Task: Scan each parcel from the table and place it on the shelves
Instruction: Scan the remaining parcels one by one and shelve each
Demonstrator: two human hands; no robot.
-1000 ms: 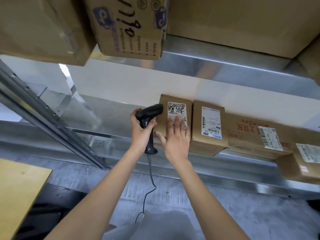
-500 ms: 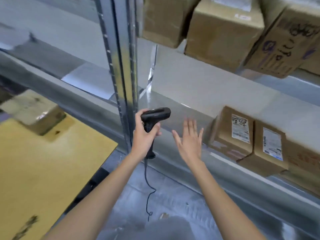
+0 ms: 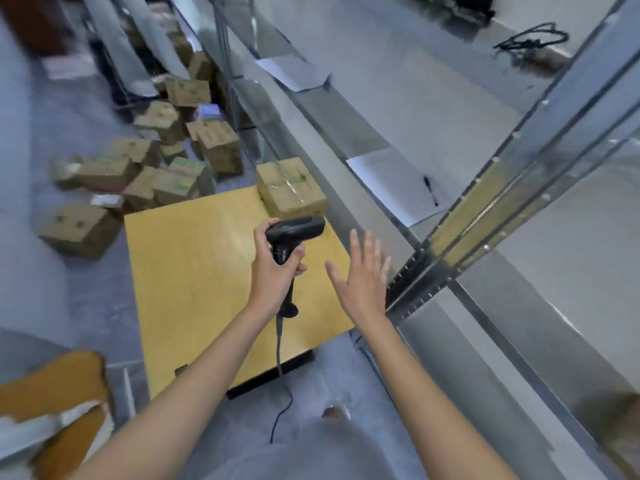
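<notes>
Gripping the scanner (image 3: 294,233) upright, left hand (image 3: 273,271) hovers over the table (image 3: 194,271); right hand (image 3: 363,282) spread flat, holding nothing. Parcel (image 3: 291,187) sits at twelve o'clock on the table.

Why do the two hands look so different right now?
The left hand grips the black scanner by its handle, fingers curled round it; the right hand holds nothing, fingers straight and spread. The left hand is over the yellow table; the right hand is at the table's edge beside the metal shelf post. Both are bare and reach forward.
</notes>
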